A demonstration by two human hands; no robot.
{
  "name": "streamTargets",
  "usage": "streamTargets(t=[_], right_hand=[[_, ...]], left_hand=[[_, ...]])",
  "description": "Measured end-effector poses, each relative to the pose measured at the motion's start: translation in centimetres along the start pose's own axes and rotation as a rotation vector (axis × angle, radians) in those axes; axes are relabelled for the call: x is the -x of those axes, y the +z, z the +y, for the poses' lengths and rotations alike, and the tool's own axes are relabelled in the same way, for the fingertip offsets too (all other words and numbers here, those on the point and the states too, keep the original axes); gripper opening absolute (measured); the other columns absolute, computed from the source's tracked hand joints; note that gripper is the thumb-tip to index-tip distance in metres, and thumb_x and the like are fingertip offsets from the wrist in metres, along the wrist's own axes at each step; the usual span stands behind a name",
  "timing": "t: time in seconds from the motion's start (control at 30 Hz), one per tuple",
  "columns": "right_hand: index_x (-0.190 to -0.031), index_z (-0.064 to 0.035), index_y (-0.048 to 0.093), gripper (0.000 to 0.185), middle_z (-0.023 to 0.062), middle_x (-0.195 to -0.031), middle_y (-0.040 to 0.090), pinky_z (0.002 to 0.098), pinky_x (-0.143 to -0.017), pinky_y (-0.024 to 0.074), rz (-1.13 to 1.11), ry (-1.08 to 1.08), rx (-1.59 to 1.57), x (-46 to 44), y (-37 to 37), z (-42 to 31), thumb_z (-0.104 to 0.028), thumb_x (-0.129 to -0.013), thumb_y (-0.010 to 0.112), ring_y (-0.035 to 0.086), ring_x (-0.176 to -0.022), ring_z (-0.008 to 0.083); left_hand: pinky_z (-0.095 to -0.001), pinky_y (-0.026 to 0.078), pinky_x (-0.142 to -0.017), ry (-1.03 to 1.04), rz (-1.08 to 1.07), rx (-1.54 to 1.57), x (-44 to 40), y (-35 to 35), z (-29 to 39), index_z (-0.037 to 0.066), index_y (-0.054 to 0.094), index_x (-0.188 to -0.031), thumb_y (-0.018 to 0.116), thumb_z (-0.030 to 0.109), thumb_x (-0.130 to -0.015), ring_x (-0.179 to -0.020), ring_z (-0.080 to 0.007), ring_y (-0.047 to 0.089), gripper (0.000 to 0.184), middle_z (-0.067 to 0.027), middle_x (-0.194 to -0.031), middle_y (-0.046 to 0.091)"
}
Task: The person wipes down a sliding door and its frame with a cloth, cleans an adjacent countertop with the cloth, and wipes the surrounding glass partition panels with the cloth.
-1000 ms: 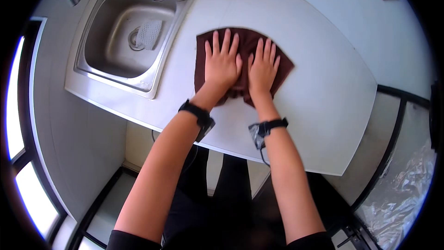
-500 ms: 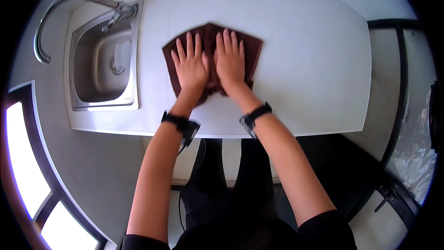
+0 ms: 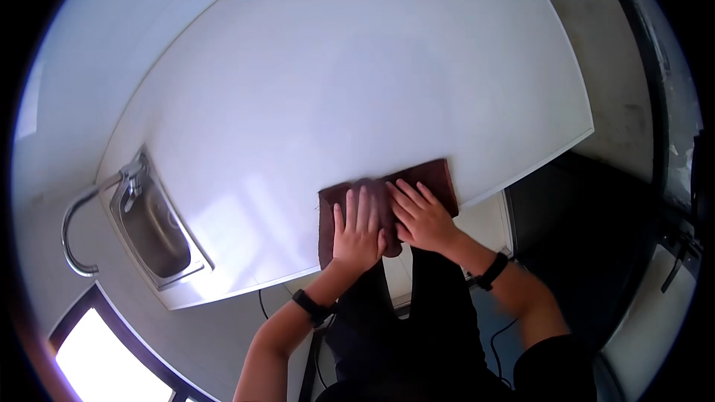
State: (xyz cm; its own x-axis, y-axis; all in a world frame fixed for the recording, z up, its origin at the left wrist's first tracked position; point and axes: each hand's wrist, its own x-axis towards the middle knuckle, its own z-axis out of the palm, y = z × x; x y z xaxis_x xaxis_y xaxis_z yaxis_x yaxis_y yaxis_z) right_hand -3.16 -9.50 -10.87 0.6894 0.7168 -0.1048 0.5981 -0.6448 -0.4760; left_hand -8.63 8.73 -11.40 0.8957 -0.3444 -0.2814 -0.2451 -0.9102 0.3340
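Note:
A dark brown cloth point(image 3: 383, 205) lies at the near edge of the white countertop point(image 3: 335, 89), bunched into a raised fold in the middle. Part of it reaches past the edge. My left hand point(image 3: 360, 232) presses flat on the cloth's left half, fingers stretched forward. On the right half rests my right hand point(image 3: 423, 217), also flat with its fingers spread and angled to the left. Both thumbs lie beside the central fold. Neither hand grips the fabric, and what is under the palms is hidden.
At the left of the counter is a steel sink point(image 3: 160, 242) with a curved faucet point(image 3: 74, 223). A bright window point(image 3: 112, 353) stands at lower left. Below the right counter edge is a dark surface point(image 3: 573, 216). Cables hang near my legs.
My hands and the cloth have moved back toward me to the counter's near edge. The view has turned and shifted, so the sink sits lower and farther left.

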Motion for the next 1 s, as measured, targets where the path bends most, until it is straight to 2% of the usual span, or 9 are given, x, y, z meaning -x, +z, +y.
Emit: streamTargets(t=[0.1,0.23,0.43,0.53,0.6,0.73,0.8,0.9,1.0], right_hand=[[-0.124,-0.0011,0.049,0.052,0.0124,-0.139,0.039,0.0445,-0.105,0.0268,-0.027,-0.052,-0.034,0.2,-2.7,5.3,-0.027,-0.079,0.055,0.033,-0.131,0.0264],[-0.124,0.0007,0.049,0.053,0.0132,-0.138,0.04,0.043,-0.107,0.0258,0.013,-0.133,0.014,-3.1,-6.3,12.5,-0.026,-0.079,0.055,0.032,-0.131,0.0272],[-0.121,0.0027,0.05,0.047,0.0136,-0.134,0.044,0.0424,-0.105,0.0299,0.372,-0.109,0.24,-12.3,-9.5,22.2,-0.019,-0.08,0.054,0.037,-0.127,0.028],[-0.115,-0.0011,0.056,0.039,0.0149,-0.129,0.048,0.0415,-0.103,0.0329,0.568,-0.026,0.21,-16.7,-10.2,26.2,-0.017,-0.079,0.053,0.041,-0.123,0.0285],[-0.116,-0.0046,0.056,0.041,0.0165,-0.125,0.048,0.0475,-0.101,0.0335,0.711,0.145,0.251,-18.6,-10.8,27.7,-0.019,-0.077,0.056,0.042,-0.121,0.0318],[-0.116,-0.0083,0.057,0.044,0.0166,-0.12,0.05,0.0544,-0.101,0.03,0.742,0.428,0.319,-18.4,-10.9,28.4,-0.027,-0.075,0.058,0.042,-0.12,0.0339],[-0.12,-0.0108,0.055,0.047,0.0147,-0.12,0.051,0.0545,-0.102,0.0286,0.757,0.398,0.281,-17.3,-11.0,28.4,-0.028,-0.077,0.057,0.042,-0.12,0.0325],[-0.125,-0.0142,0.051,0.051,0.0143,-0.13,0.045,0.0517,-0.103,0.0279,0.695,0.286,0.242,-14.1,-11.7,29.4,-0.032,-0.078,0.059,0.039,-0.124,0.0314],[-0.128,-0.0181,0.049,0.053,0.0151,-0.133,0.043,0.0549,-0.102,0.0268,0.662,0.321,0.299,-9.4,-12.4,29.3,-0.034,-0.079,0.059,0.038,-0.125,0.0336]], left_hand=[[-0.0551,0.018,-0.106,0.077,-0.058,-0.058,-4.6,-0.9,1.8,-0.004,0.04,-0.131,0.045,0.035,-0.082,-0.135,-0.0384,0.021,0.063,-0.0223,-0.144,0.027],[-0.0528,0.018,-0.108,0.042,0.036,-0.076,-12.6,-2.4,2.6,-0.002,0.037,-0.133,0.049,0.033,-0.08,-0.137,-0.0347,0.018,0.065,-0.0178,-0.146,0.025],[-0.0559,0.016,-0.107,-0.156,0.337,-0.193,-27.7,-4.1,2.9,-0.002,0.029,-0.138,0.04,0.028,-0.087,-0.137,-0.0396,0.013,0.06,-0.0157,-0.149,0.019],[-0.0572,0.016,-0.106,-0.255,0.453,-0.198,-33.9,-4.6,2.1,0.006,0.027,-0.141,0.035,0.03,-0.09,-0.136,-0.0394,0.015,0.057,-0.013,-0.148,0.021],[-0.0568,0.016,-0.106,-0.354,0.49,-0.222,-37.2,-5.0,2.3,0.011,0.028,-0.141,0.033,0.032,-0.092,-0.136,-0.0378,0.016,0.054,-0.0106,-0.148,0.022],[-0.0623,0.017,-0.103,-0.442,0.497,-0.308,-39.2,-5.4,3.2,0.016,0.028,-0.142,0.032,0.035,-0.092,-0.134,-0.0423,0.018,0.054,-0.0083,-0.148,0.023],[-0.0657,0.018,-0.1,-0.443,0.474,-0.303,-38.6,-6.0,3.9,0.019,0.029,-0.142,0.033,0.037,-0.092,-0.133,-0.0447,0.018,0.053,-0.0052,-0.149,0.023],[-0.0658,0.016,-0.101,-0.253,0.447,-0.305,-37.3,-5.4,4.2,0.02,0.03,-0.142,0.035,0.037,-0.091,-0.133,-0.0447,0.018,0.054,-0.0033,-0.149,0.024],[-0.0632,0.017,-0.103,-0.066,0.446,-0.289,-35.0,-4.9,5.9,0.019,0.03,-0.141,0.037,0.037,-0.09,-0.134,-0.0432,0.018,0.055,-0.0042,-0.149,0.024]])
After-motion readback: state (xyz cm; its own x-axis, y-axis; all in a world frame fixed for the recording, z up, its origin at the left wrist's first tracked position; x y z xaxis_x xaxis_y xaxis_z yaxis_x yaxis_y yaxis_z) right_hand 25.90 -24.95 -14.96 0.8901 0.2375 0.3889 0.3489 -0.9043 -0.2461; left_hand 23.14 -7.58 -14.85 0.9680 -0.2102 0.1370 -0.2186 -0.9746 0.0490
